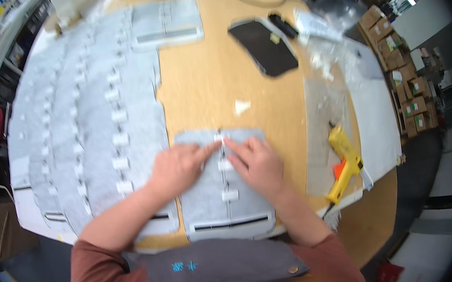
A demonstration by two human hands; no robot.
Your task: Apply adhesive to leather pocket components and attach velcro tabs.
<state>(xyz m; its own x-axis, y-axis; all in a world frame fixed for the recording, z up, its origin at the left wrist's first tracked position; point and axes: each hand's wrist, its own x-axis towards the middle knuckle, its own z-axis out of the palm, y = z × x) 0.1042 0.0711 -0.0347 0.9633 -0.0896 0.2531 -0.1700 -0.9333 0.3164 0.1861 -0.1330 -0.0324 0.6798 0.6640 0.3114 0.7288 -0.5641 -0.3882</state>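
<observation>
Pressing down on a grey felt panel [206, 199], both hands work at the near edge of the wooden table [202, 82]. Left hand [176, 169] lies flat on the panel's left half, fingers [205, 150] stretched toward the upper white tab [219, 137] on the panel's centre line; nothing is grasped. Right hand [259, 162] rests on the right half, its fingers also extended, tips meeting the same tab from the other side; nothing gripped there either. 2 more white tabs sit lower on the centre line, one partly under the right hand. A dark strip runs across the panel's near end.

To the left, overlapping rows of finished grey panels [84, 118] cover the table. A yellow glue gun [345, 163] lies right of the right hand, apart from it. A black curved piece [262, 45] lies farther back. Brown cartons [403, 82] stand at the far right.
</observation>
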